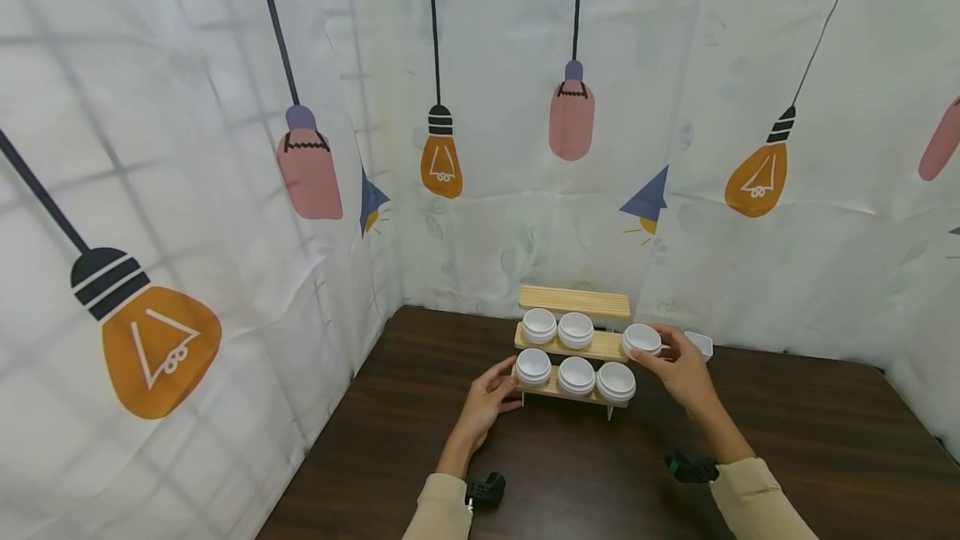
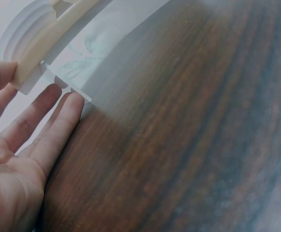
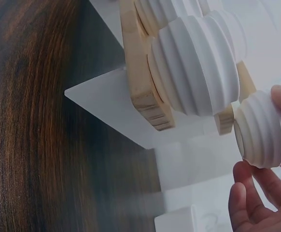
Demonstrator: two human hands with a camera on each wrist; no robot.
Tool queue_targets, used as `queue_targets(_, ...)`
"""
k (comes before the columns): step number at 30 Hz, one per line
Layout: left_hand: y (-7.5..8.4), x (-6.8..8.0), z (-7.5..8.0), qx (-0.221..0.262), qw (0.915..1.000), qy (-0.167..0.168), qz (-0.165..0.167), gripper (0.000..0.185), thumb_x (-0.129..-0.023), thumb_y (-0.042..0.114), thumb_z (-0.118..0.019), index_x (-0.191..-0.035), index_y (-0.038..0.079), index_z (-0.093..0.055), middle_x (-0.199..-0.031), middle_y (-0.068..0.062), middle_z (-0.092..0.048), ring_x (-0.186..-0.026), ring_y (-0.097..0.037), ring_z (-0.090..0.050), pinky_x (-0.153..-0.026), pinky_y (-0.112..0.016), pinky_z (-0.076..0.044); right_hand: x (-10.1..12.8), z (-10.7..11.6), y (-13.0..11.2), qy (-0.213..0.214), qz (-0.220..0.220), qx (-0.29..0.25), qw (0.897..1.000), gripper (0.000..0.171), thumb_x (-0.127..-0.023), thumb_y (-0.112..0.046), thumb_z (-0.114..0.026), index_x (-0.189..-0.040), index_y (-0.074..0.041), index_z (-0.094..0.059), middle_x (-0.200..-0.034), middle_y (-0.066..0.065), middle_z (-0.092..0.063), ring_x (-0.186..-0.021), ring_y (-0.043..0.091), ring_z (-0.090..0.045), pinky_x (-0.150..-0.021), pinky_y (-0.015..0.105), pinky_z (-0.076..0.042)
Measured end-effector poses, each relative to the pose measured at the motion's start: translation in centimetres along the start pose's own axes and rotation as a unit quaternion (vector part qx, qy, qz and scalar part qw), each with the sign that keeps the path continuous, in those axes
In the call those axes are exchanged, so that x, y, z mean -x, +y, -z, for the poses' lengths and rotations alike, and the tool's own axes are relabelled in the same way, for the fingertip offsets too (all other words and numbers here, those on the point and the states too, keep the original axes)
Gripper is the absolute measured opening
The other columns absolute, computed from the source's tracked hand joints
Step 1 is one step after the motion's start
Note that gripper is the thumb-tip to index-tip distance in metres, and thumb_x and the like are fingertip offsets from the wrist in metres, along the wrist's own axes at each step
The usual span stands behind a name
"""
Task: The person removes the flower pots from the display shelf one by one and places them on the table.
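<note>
A three-tier wooden rack with white side supports stands near the back of the table. Its front tier bears three small white ribbed cups; two more cups sit at the left of the middle tier. My left hand holds the left end of the front tier, its other fingers loosely spread below the board. My right hand grips another ribbed cup at the right end of the middle tier. Whether this cup's base touches the board I cannot tell.
Behind my right hand stands a white container, partly hidden. The dark wooden table reaches to a white curtain printed with lamps at the back and left. The rack's top tier carries no cups.
</note>
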State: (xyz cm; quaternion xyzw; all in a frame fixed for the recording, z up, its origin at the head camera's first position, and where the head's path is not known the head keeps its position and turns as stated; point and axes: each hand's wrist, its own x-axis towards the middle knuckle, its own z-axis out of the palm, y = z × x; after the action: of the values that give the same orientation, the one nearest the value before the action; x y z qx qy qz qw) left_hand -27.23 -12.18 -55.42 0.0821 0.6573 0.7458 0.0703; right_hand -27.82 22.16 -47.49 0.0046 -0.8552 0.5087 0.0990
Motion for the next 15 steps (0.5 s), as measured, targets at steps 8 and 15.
queue_targets(8, -0.2, 0.0, 0.0, 0.006, 1.0000, 0.000, -0.001, 0.047, -0.106, 0.016, -0.058, -0.152, 0.009, -0.049, -0.124, -0.015, -0.066, -0.115, -0.032, -0.067, -0.094, -0.044, -0.062, 0.3, 0.5, 0.9, 0.010, 0.005, -0.015, 1.000, 0.061, -0.090, -0.032, -0.081, -0.141, -0.008, -0.056, -0.128, 0.016, -0.062, -0.086, -0.001, -0.058, -0.069, 0.019, -0.053)
queue_targets(15, -0.1, 0.0, 0.0, 0.002, 1.0000, 0.000, -0.001, 0.047, -0.106, 0.017, -0.057, -0.152, 0.010, -0.049, -0.124, -0.015, -0.066, -0.111, -0.028, -0.068, -0.094, -0.043, -0.062, 0.4, 1.2, 1.3, 0.019, -0.001, -0.016, 1.000, 0.064, -0.090, -0.035, -0.081, -0.142, -0.009, -0.056, -0.121, 0.008, -0.064, -0.086, 0.001, -0.059, -0.070, 0.020, -0.053)
